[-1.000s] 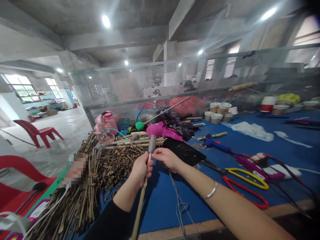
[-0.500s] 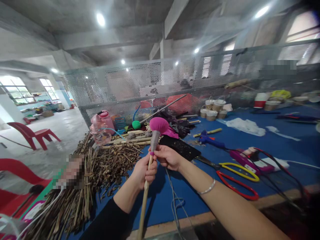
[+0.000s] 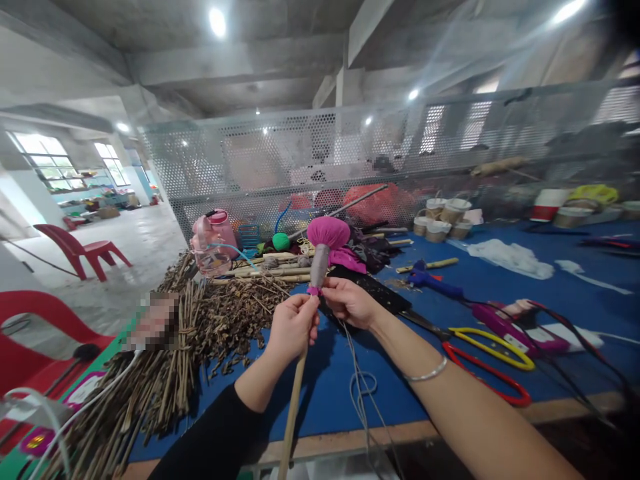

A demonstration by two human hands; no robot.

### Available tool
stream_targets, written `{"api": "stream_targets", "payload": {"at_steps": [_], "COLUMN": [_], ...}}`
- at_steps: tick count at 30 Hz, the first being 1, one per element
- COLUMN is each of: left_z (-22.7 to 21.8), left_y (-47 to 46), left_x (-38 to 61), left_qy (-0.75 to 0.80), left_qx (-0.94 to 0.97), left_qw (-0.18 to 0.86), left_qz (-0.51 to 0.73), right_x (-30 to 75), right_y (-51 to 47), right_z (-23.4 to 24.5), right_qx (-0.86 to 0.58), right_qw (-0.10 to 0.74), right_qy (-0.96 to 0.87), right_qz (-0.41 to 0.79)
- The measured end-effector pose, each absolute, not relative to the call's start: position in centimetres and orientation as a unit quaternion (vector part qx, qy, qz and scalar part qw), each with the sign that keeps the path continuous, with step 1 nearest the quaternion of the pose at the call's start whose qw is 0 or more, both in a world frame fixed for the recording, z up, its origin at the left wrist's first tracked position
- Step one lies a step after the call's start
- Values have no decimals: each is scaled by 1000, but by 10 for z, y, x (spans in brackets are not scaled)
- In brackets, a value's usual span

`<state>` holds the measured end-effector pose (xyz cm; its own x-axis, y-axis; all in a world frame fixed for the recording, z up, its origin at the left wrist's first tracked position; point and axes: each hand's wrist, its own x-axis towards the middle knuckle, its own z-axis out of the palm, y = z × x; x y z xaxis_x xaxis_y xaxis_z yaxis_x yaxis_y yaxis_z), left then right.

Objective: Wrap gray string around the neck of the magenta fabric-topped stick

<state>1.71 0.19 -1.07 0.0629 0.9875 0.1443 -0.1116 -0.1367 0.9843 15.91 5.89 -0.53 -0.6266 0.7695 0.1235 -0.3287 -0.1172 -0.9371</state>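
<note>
My left hand [image 3: 294, 325] is closed around a pale wooden stick [image 3: 294, 407], just under its cloth-covered head. That round head [image 3: 329, 231] is wrapped in magenta cloth and points up and away from me. Below it, grey cord is wound tightly round the neck [image 3: 319, 265], with a ruffle of magenta cloth [image 3: 315, 291] at the lower end. My right hand [image 3: 351, 301] has its fingers pinched together beside this ruffle. From under the right hand a loose grey cord [image 3: 356, 373] hangs across the blue tabletop and over the front edge; its end inside the fingers is hidden.
Large scissors [image 3: 493, 350] with yellow and red handles lie right, near a blue glue gun [image 3: 434, 280] and purple power strip [image 3: 520, 331]. Dry stalks [image 3: 155, 373] pile up left, near a pink jug [image 3: 217, 233]. A perforated metal screen [image 3: 270, 150] stands behind.
My view has shifted, so the scene sits further right. My left hand has moved up the stick close under the ruffle, and more of the magenta ruffle shows.
</note>
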Motion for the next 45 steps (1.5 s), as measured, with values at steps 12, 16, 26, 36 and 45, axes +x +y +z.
{"api": "stream_targets", "payload": {"at_steps": [12, 16, 26, 36, 45], "left_z": [-14, -12, -12, -10, 0], "left_y": [-1, -2, 1, 1, 1], "left_x": [23, 22, 21, 19, 13], "left_qy": [436, 466, 394, 444, 358], "left_qx": [496, 508, 491, 503, 468], "left_qw": [500, 472, 590, 491, 625], "left_qz": [561, 549, 506, 556, 513], "right_x": [151, 153, 153, 155, 158], "right_y": [61, 62, 61, 64, 62], "right_z": [-13, -13, -10, -10, -9], "right_qx": [-206, -218, -247, -242, -245], "right_qw": [400, 403, 406, 395, 415], "right_qy": [-506, -519, -540, -571, -566], "right_qz": [736, 722, 695, 677, 669]}}
